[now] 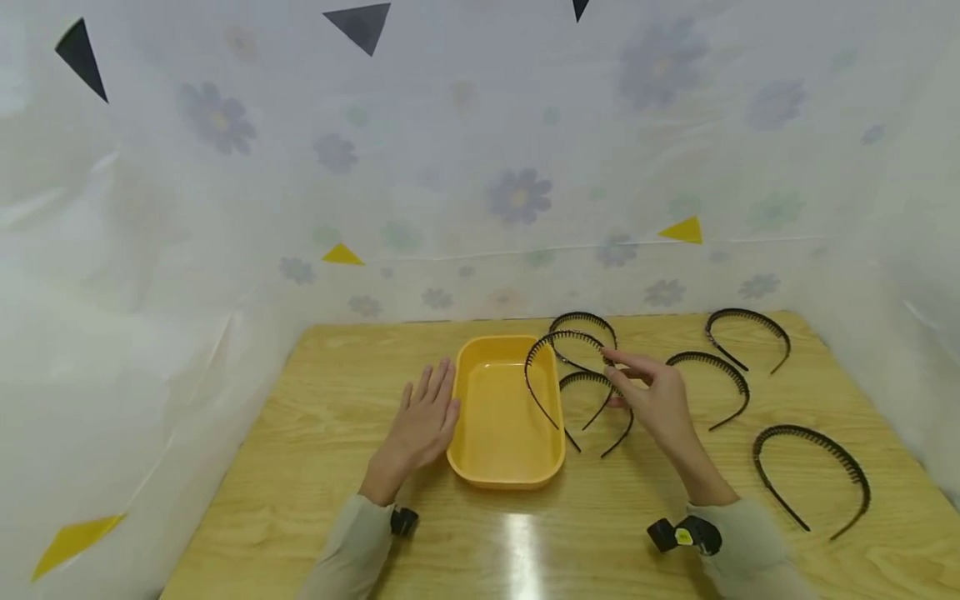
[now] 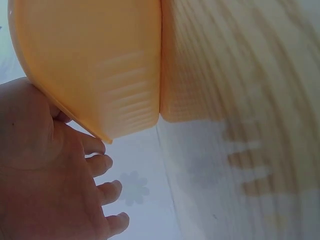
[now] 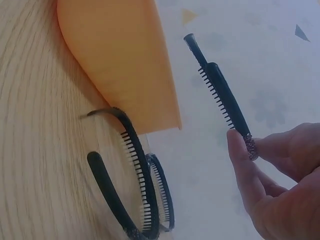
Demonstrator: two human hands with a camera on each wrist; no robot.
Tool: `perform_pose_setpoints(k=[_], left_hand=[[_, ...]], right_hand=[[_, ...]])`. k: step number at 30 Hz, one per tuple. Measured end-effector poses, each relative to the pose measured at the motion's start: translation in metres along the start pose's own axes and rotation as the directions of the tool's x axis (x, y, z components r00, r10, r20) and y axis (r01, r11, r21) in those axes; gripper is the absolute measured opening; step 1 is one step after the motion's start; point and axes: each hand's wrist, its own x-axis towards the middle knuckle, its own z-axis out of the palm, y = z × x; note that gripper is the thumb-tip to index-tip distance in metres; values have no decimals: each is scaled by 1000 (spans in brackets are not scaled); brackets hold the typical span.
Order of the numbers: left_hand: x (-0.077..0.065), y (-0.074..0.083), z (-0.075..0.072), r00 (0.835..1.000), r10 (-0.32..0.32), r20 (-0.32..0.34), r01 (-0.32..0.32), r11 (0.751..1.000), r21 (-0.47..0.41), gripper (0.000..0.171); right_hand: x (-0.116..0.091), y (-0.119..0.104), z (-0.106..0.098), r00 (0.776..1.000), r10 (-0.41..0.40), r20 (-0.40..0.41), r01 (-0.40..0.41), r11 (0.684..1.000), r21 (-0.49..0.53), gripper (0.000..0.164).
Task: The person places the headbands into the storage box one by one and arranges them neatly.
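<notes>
My right hand (image 1: 654,400) pinches a black toothed headband (image 1: 531,360) between thumb and fingers, raised over the right rim of a yellow plastic tray (image 1: 504,479). In the right wrist view the held headband (image 3: 225,95) shows a glittery section right at the fingertips. My left hand (image 1: 426,425) lies with straight fingers along the tray's left side; in the left wrist view it touches the rim. Below the right hand, one headband (image 1: 626,429) lies beside the tray, and another headband (image 1: 581,316) sits behind it, partly overlapped by the held one.
Farther right on the wooden table (image 1: 300,467) lie three more black headbands: a near one (image 1: 813,435), a middle one (image 1: 705,357) and a far one (image 1: 746,313). A pale flower-printed sheet (image 1: 450,192) hangs behind the table and along its sides.
</notes>
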Motion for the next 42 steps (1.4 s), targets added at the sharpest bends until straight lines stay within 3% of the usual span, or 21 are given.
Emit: perform_pose_setpoints(k=[9,20,29,34,42], left_hand=[[5,3,-3,1000,-5,5,5,999,40,60],[5,5,-6,999,-34,26,32,998,63,60],[4,3,-6,1000,-21,5,21,999,43,59],[4,1,-5,1000,-18,0,18,999,33,58],[4,2,-2,1000,-22,15,22,1000,16,59]], right_hand=[[20,-3,29,997,80,23,-81,995,54,35],[37,2,62,996,29,85,-19,994,-108,33],[41,-2,74,988,52,146,-20,977,-211,32],[43,-7,81,981,56,186,6,949,-317,33],[47,-8,91,967,-16,256,137,874,-465,31]])
